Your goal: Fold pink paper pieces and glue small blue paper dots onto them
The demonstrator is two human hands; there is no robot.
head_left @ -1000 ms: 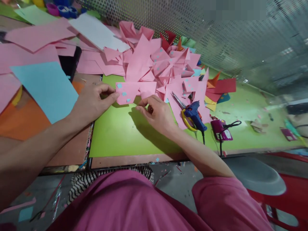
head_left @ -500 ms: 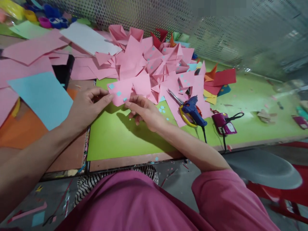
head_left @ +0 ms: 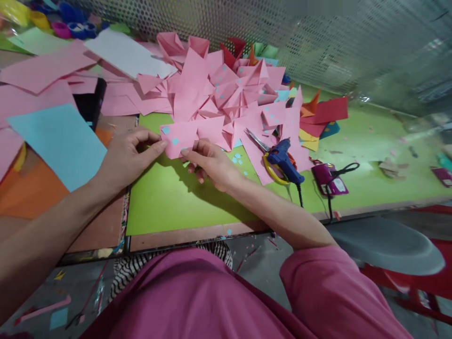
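Observation:
A folded piece of pink paper (head_left: 186, 134) with small blue paper squares (head_left: 175, 141) stuck on it is held up above the green table top. My left hand (head_left: 127, 155) pinches its left edge between thumb and fingers. At the lower edge, my right hand (head_left: 213, 162) grips the paper, its thumb pressed on the front where one blue square is mostly covered. Loose blue squares (head_left: 237, 159) lie just right of my right hand. Beyond them, a blue glue gun (head_left: 284, 162) rests over yellow-handled scissors (head_left: 259, 141) on pink paper.
Behind my hands is a heap of folded pink paper (head_left: 243, 87). A blue sheet (head_left: 58, 141) and an orange sheet (head_left: 31, 188) lie at left, near a black object (head_left: 92, 106). A purple box (head_left: 328, 179) with a black cord sits right. A grey stool (head_left: 384, 245) stands by the table edge.
The right thumb has shifted slightly left over the lower blue square, which is now mostly hidden. The pink paper has turned a little flatter toward the view. My left hand keeps its pinch.

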